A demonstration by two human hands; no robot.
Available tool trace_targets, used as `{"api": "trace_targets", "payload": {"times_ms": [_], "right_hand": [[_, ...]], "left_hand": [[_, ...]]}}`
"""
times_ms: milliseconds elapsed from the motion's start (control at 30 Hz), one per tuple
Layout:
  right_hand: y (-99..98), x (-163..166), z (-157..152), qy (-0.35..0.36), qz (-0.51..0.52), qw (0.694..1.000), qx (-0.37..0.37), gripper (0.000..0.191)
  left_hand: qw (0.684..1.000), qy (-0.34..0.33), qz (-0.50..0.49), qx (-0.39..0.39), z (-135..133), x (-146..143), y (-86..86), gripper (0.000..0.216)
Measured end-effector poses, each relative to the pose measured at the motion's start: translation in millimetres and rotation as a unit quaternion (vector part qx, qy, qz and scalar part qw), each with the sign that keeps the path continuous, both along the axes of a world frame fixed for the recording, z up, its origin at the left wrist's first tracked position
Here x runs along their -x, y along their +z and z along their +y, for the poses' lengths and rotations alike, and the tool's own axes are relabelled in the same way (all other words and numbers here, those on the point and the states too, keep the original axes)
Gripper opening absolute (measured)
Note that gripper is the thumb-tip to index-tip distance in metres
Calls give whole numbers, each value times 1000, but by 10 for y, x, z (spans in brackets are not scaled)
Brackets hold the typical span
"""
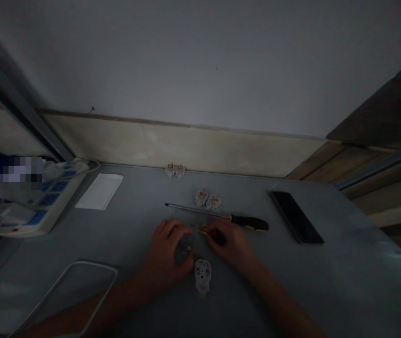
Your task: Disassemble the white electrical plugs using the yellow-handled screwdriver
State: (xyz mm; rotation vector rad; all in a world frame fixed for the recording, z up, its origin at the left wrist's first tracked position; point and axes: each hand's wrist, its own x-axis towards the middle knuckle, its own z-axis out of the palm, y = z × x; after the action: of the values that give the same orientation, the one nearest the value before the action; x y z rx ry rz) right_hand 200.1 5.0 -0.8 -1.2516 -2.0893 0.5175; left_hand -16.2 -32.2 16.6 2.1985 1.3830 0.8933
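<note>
My left hand is curled around a plug cover, greyish and in shadow, its open side partly showing between thumb and fingers. With fingertips pinched, my right hand is at some small brass-coloured metal parts on the table; it grips one, though the exact piece is hard to make out. A white plastic plug shell lies between my wrists. Just beyond my hands rests a screwdriver with a black and yellow handle. Two opened plug halves with brass pins sit behind its shaft.
Another pair of plug halves stands by the wall. A dark phone lies at right. At left are a folded white paper and a power strip with blue sockets. A bent white metal frame crosses above my left forearm.
</note>
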Motion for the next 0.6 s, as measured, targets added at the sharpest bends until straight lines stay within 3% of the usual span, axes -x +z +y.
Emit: {"api": "trace_targets", "payload": {"times_ms": [233,367,600], "right_hand": [[54,0,-11,-6,-12,1000,12,3],[89,-18,-4,-23,7,1000,14,6],[78,-12,3,-33,27,999,17,9]], "left_hand": [[1000,-2,-21,-17,23,16,27,23],[998,-60,24,-1,-46,1,16,24],[967,-175,93,-158,-179,-16,-133,42]]}}
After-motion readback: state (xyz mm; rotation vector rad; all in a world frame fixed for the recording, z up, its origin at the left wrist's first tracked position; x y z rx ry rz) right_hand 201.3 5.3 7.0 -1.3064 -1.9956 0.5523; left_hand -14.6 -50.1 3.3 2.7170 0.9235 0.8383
